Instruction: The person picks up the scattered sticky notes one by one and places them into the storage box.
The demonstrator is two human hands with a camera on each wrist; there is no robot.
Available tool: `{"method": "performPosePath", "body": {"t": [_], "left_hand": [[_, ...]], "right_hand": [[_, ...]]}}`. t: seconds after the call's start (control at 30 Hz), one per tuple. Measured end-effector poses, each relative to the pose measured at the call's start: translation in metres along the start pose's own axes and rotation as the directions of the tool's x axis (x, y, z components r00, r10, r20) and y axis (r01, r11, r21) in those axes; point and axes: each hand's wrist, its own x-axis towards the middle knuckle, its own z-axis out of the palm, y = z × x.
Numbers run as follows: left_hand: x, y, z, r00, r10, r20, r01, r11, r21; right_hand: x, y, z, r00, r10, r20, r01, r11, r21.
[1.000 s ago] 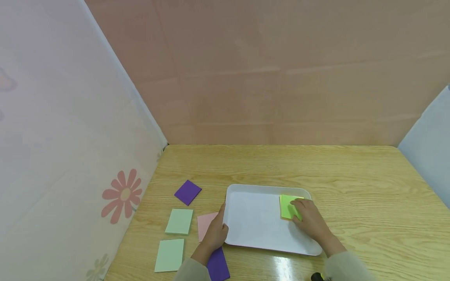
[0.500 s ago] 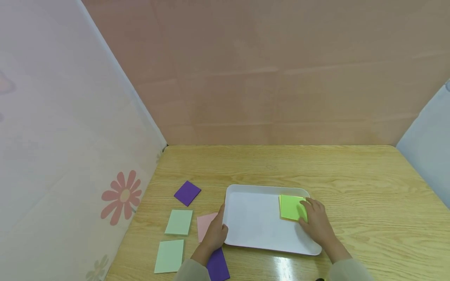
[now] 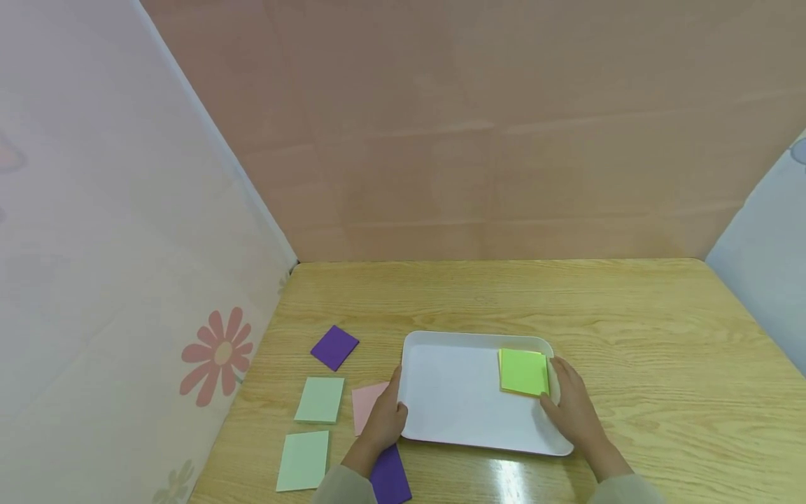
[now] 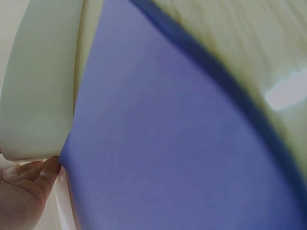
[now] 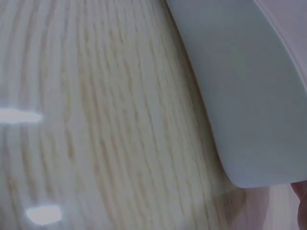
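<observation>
A white rectangular tray lies on the wooden table. In its right part sits a stack of square sticky notes, lime green on top with a yellow-orange edge below. My left hand holds the tray's left end, thumb at the rim and fingers along the outside. At the right end my right hand grips the rim, its thumb on the inner side beside the notes. The left wrist view shows the left hand against the tray's end wall. Only a fingertip shows in the right wrist view.
Left of the tray lie a purple square, two pale green sticky-note pads, a pink square partly behind my left hand, and another purple one under that wrist. A flowered sheet hangs at the left; a brownish backdrop stands behind.
My right hand has let go of the lime-green notes, moved slightly right and taken the tray's right rim. The notes have shifted slightly right within the tray. The left hand stays put.
</observation>
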Motion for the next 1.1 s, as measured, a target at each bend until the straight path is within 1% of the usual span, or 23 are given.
{"method": "performPosePath", "body": {"t": [0.07,0.17,0.2,0.3,0.4,0.43,0.53,0.73,0.83,1.0,1.1], "left_hand": [[0.0,0.0,0.0,1.0,0.007,-0.001,-0.007,1.0,-0.007],[-0.001,0.001,-0.001,0.999,0.035,-0.007,-0.035,0.999,-0.019],[-0.001,0.001,0.0,0.999,0.049,-0.013,-0.049,0.999,0.002],[-0.001,0.001,0.0,0.998,0.058,-0.016,-0.058,0.998,-0.008],[-0.001,0.002,0.0,0.999,0.035,-0.007,-0.035,0.999,-0.008],[-0.002,0.003,0.0,1.0,0.019,0.001,-0.019,0.999,-0.027],[-0.002,0.005,-0.001,1.0,0.002,0.01,-0.002,1.0,-0.016],[-0.002,0.003,0.0,1.0,0.001,0.008,-0.001,1.0,0.001],[-0.001,0.002,0.0,1.0,0.007,0.008,-0.007,1.0,0.006],[0.0,0.002,-0.001,1.0,0.014,0.007,-0.014,1.0,-0.015],[0.001,0.001,-0.002,1.0,0.013,0.006,-0.012,0.999,-0.038]], "right_hand": [[-0.001,0.0,0.0,1.0,0.03,0.007,-0.03,1.0,0.005],[-0.003,0.002,0.0,0.997,0.077,0.02,-0.077,0.997,0.004],[-0.004,0.002,0.0,0.995,0.092,0.029,-0.092,0.996,0.009],[-0.005,0.003,-0.002,0.99,0.126,0.069,-0.129,0.991,0.038],[-0.006,0.002,-0.004,0.98,0.158,0.118,-0.17,0.981,0.094],[-0.006,0.002,-0.005,0.977,0.167,0.129,-0.182,0.977,0.108],[-0.008,-0.002,-0.008,0.968,0.198,0.155,-0.22,0.965,0.141],[-0.009,-0.005,-0.01,0.946,0.266,0.184,-0.297,0.941,0.163],[-0.01,-0.007,-0.011,0.939,0.286,0.192,-0.318,0.933,0.167],[-0.008,-0.007,-0.012,0.929,0.306,0.207,-0.342,0.924,0.169],[-0.007,-0.006,-0.011,0.921,0.32,0.223,-0.363,0.913,0.186]]}}
